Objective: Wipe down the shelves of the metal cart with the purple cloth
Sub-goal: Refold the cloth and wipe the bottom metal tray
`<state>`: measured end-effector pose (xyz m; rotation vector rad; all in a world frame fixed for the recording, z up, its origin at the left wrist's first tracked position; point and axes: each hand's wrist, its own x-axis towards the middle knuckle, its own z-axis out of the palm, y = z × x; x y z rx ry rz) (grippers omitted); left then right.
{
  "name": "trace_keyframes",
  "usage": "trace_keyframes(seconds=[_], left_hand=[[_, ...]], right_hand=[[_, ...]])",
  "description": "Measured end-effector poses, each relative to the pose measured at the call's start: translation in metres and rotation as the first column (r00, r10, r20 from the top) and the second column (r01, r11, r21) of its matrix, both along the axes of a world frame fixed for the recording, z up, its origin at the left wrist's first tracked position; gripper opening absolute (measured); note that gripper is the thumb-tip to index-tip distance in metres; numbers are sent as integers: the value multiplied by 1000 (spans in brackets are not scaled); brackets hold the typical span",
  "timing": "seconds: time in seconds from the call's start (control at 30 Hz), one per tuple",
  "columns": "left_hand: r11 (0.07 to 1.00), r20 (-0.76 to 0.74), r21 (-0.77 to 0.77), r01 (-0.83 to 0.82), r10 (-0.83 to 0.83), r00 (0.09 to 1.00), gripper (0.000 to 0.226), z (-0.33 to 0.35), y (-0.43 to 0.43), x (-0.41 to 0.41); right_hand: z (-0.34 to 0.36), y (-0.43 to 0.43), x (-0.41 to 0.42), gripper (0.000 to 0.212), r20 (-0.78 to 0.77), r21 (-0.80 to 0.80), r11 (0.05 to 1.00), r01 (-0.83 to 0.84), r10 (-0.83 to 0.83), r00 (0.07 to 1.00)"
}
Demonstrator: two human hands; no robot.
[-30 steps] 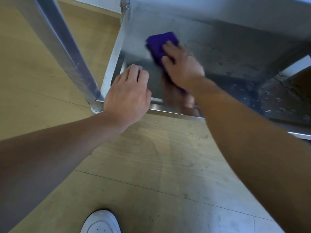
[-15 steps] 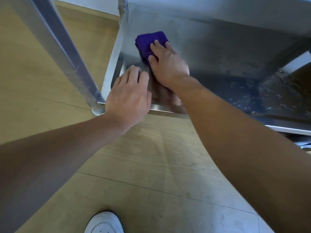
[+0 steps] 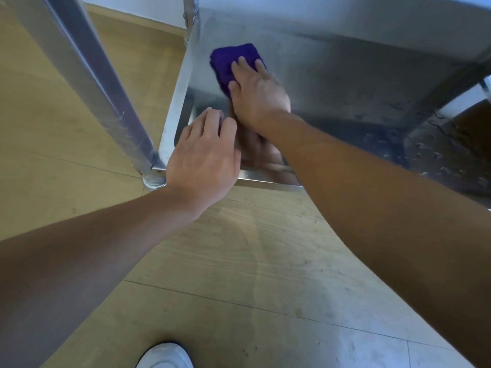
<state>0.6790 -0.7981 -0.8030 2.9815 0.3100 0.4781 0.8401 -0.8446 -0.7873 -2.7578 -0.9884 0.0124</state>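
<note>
A: Fingers?

B: My right hand [image 3: 259, 95] lies flat, fingers extended, pressing the purple cloth [image 3: 230, 63] onto the bottom shelf [image 3: 332, 83] near its left far corner. No pinch. My left hand [image 3: 203, 158] rests open on the front rim, gripping nothing.

A: Step?

B: Wiping the lowest shelf, I judge. Droplets remain at right, so the next stroke should sweep that way.

A: Cloth orientation?

B: Folded pad; long axis roughly across the shelf, left-right.

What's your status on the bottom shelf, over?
Right hand flat on purple cloth, pressing it to bottom shelf near far-left corner. Left hand braced on shelf's front edge, empty. Droplets on the right side. Nothing in the way.
</note>
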Motion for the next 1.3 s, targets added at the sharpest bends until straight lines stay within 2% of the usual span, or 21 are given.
trace_keyframes(seconds=[0.1, 0.17, 0.23, 0.33, 0.43, 0.5, 0.6, 0.7, 0.8, 0.97, 1.07, 1.17, 1.3], left_hand=[[1000, 1, -1, -4, 4, 1000, 30, 0, 1, 0], [1000, -6, 1, -1, 1, 1000, 27, -1, 0, -1], [1000, -20, 11, 15, -15, 1000, 28, 0, -1, -1], [999, -38, 40, 29, -28, 999, 30, 2, -3, 0], [998, -51, 50, 30, -28, 998, 29, 1, -7, 2], [998, -46, 52, 28, -25, 999, 30, 1, -7, 3], [998, -19, 63, 16, -15, 1000, 29, -1, -5, 2], [999, -18, 43, 20, -20, 1000, 27, -2, -2, 0], [999, -22, 34, 23, -22, 1000, 28, -1, -1, -3], [997, -73, 77, 32, -26, 997, 28, 5, -7, -1], [991, -100, 91, 95, -86, 991, 26, 10, -16, 6], [986, -45, 19, 166, -165, 985, 25, 13, -36, 14], [988, -14, 20, 155, -155, 988, 29, 6, -46, 17]], right_hand=[[5, -14, 6, 46, -45, 21, 998, -51, 51, 998], [5, -44, 27, 46, -43, 26, 1000, -14, 15, 999], [6, -84, 51, 46, -35, 43, 990, 135, -133, 990], [6, -136, 70, 46, -48, 19, 930, 368, -367, 929], [2, -132, 63, 46, -39, -11, 885, 465, -465, 885], [0, -103, 46, 44, -18, -16, 906, 423, -423, 906], [-1, -54, 3, 43, 39, 6, 994, 111, -111, 993], [1, -41, -18, 46, -35, 50, 996, -71, 73, 997], [3, -60, 2, 46, -65, 93, 995, -46, 52, 997], [14, -123, 43, 48, -77, 17, 971, 239, -237, 969], [16, -139, 47, 49, -98, -25, 973, 229, -230, 968], [13, -140, 45, 49, -109, -17, 974, 225, -225, 968], [14, -133, 19, 49, -132, 10, 966, 256, -253, 958]])
